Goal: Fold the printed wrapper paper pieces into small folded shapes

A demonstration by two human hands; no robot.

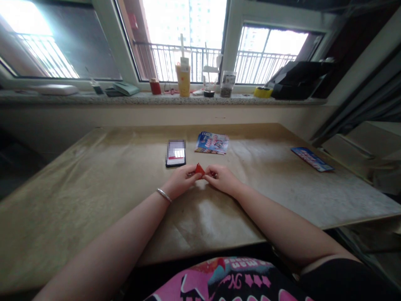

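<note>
A small red folded piece (pixel 199 169), seemingly paper, is pinched between my two hands just above the table. My left hand (pixel 181 179), with a silver bangle at the wrist, grips its left side between thumb and fingers. On its right side, the thumb and fingers of my right hand (pixel 221 177) close on the lower edge. Part of the red piece is hidden by my fingertips. Beyond my left hand lies a phone (pixel 176 154) with a lit screen. A stack of blue printed leaflets (pixel 212 142) rests just past both hands.
Another blue printed leaflet (pixel 312 159) lies at the table's right side. The table (pixel 125 167) has a tan cover. Along the windowsill (pixel 125 98) stand a tall cup of yellow drink (pixel 183 79), a red container (pixel 155 86), a yellow tape roll (pixel 263 92) and a black bag (pixel 293 79).
</note>
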